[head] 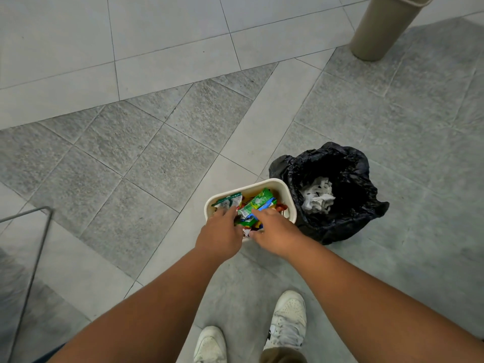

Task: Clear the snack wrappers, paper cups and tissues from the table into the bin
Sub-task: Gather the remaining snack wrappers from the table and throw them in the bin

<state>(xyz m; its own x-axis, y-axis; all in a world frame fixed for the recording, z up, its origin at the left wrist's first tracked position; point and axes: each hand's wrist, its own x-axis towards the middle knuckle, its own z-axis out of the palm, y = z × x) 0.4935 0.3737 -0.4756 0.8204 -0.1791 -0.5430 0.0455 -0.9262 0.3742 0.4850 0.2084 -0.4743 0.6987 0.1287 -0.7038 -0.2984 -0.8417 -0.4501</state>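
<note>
Left hand (220,235), frame centre: fingers bent down onto the green-and-white snack wrappers (255,205) in the small cream plastic bin (281,188); whether its grip pinches one I cannot tell. Right hand (277,231) beside it, fingers laid on the same pile, grip unclear too. Right of the bin, touching it, black plastic bag (366,205) holding white tissues (318,196). Advice: press flat, keep wrappers below the rim.

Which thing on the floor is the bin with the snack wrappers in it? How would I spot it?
Find the black bin bag on the grey tiled floor. Just left of it, touching it, stands a small cream bin. It is the one stuffed with green snack wrappers, while the bag holds only white tissues.
</note>
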